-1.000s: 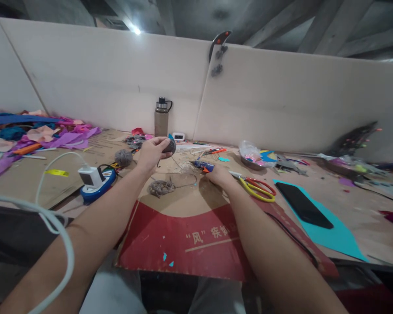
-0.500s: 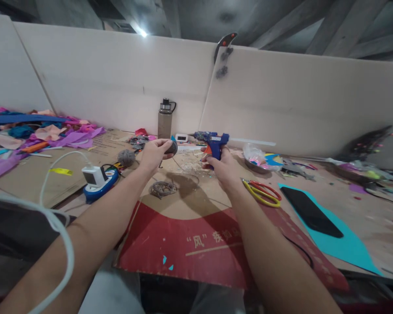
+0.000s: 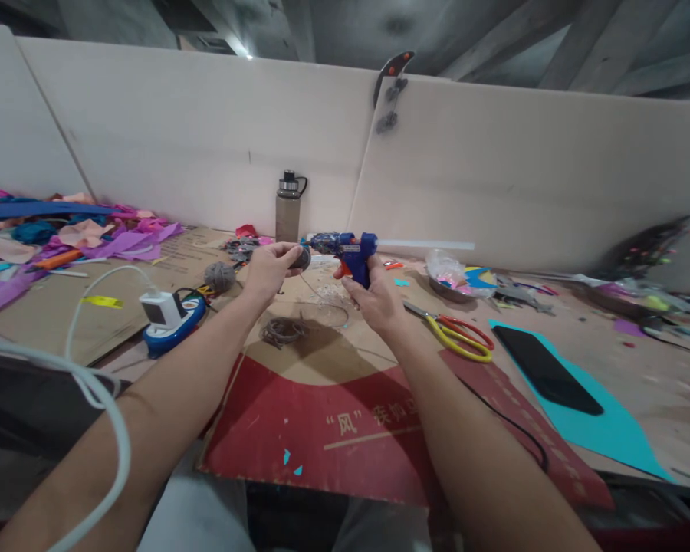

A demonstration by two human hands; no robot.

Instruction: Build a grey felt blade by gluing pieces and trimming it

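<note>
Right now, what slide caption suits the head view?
Left hand holds a dark round piece; right hand grips a blue glue gun pointed toward it above red-and-tan cardboard.

Both arms are out front, slanting in from the lower corners! The bare left forearm point(image 3: 189, 395) runs up and inward, its slim left wrist point(image 3: 257, 297) leading into the uncovered left hand point(image 3: 267, 270), back of the hand on show, fingers point(image 3: 286, 251) bunched in a firm pinch, tips aimed right. Across from it, the bare right forearm point(image 3: 451, 414) angles up and to the left, and the uncovered right hand point(image 3: 376, 297) is curled in a full grip, its thumb pointing left. The hands face each other, near but not touching, the right a touch lower. Beneath, two thighs in pale grey trousers point(image 3: 201, 502) sit apart.
</note>
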